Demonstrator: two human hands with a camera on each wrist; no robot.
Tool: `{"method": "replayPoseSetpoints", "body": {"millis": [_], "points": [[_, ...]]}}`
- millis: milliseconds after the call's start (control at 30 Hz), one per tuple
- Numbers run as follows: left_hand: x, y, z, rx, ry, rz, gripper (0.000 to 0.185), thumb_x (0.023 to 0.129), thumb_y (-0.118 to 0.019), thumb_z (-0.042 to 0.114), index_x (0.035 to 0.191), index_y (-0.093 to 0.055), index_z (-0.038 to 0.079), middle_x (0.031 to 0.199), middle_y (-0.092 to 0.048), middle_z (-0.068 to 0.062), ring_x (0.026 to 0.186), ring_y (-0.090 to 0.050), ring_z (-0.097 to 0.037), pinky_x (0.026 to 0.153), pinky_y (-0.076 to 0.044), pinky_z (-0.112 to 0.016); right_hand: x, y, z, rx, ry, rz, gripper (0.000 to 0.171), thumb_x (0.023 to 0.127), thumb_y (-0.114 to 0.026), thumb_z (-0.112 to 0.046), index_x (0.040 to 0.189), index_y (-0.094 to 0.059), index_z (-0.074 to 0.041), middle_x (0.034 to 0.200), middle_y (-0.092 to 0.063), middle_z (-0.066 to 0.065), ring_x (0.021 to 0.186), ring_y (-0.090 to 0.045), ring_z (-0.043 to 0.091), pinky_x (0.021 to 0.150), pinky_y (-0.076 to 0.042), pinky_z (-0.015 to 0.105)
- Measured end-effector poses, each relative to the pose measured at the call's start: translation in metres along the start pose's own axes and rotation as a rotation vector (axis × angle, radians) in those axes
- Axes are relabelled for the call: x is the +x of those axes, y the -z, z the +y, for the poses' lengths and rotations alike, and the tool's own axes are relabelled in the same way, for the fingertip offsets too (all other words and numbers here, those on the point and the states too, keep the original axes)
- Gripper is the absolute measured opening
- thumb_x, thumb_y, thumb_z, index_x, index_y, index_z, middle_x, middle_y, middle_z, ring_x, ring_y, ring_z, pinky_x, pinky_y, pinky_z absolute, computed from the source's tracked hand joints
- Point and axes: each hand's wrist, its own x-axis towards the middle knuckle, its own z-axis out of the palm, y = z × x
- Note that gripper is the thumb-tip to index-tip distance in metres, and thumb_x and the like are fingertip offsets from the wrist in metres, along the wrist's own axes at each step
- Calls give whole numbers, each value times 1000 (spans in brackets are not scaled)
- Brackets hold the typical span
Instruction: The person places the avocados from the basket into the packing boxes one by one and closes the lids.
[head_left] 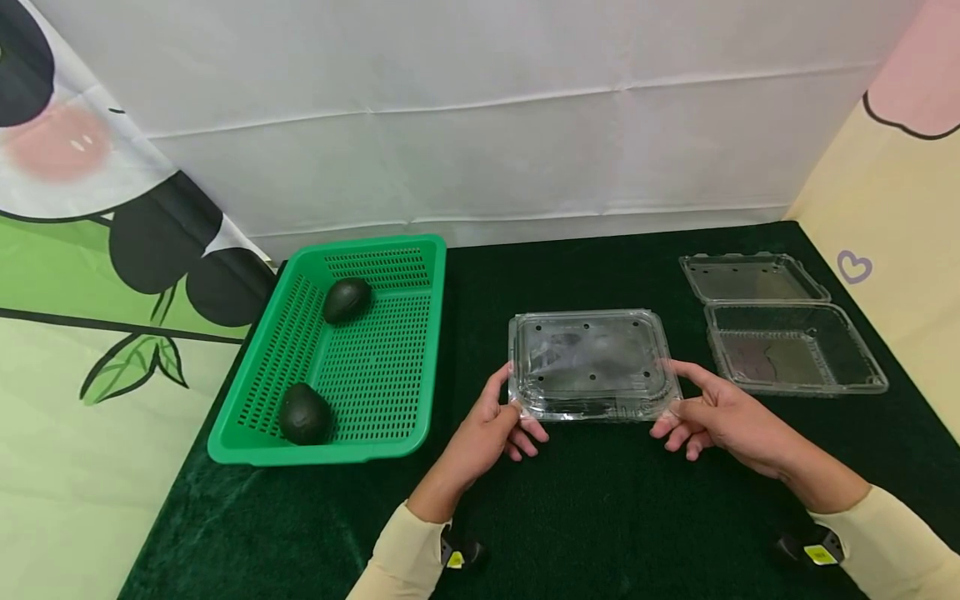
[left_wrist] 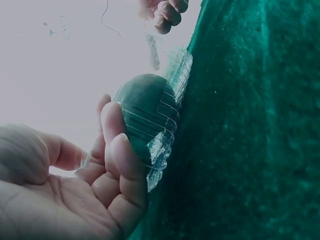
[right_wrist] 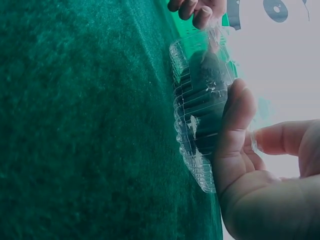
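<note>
A clear plastic clamshell container [head_left: 592, 358], lid closed, lies between my two hands. Through its wall a dark rounded shape [left_wrist: 145, 107] shows in the left wrist view; the lid blurs it from above. My left hand [head_left: 487, 425] pinches the container's near left corner, thumb on top and fingers beneath the rim. At the near right corner my right hand [head_left: 723, 421] grips the rim the same way. In the right wrist view the container's ribbed side [right_wrist: 192, 130] stands close to the green cloth.
To the left, a green plastic basket [head_left: 432, 350] holds two dark avocados [head_left: 347, 300], one far and one near. A second clear clamshell [head_left: 795, 346] lies with its lid open at the right. Dark green cloth [head_left: 600, 517] covers the table; a white curtain [head_left: 480, 158] hangs behind.
</note>
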Motion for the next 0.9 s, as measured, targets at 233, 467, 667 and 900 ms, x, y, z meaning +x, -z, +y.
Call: {"method": "replayPoseSetpoints", "body": {"millis": [233,467,667,900], "points": [[-1,-1,4,6,23,7,63,111,-41,20,165,-11,31,98,-74,-12,74,-70,-22,62,-51,-30,0,0,-1,9,0,-3,79,110,-46,-13,162,14,-5,107,-73,21,87,-72,22,69,-60,34],[-2,-3,4,37,32,45,60,111,-41,20,164,-15,28,98,-74,-11,76,-70,-23,64,-53,-31,0,-2,0,1,12,6,78,111,-46,-13,163,11,-4,106,-73,21,87,-72,22,68,-60,34],[-2,-3,2,85,40,99,56,111,-42,23,163,-20,22,97,-74,-9,77,-70,-23,64,-53,-32,0,-3,0,-8,0,27,76,111,-46,-14,163,7,-4,106,-73,20,86,-72,22,68,-60,35],[-5,-2,2,173,52,131,61,110,-45,32,163,-18,19,100,-73,-4,81,-69,-23,69,-55,-36,-3,-3,-3,-16,-41,44,76,111,-47,-17,162,8,-3,108,-71,20,88,-72,25,70,-60,37]]}}
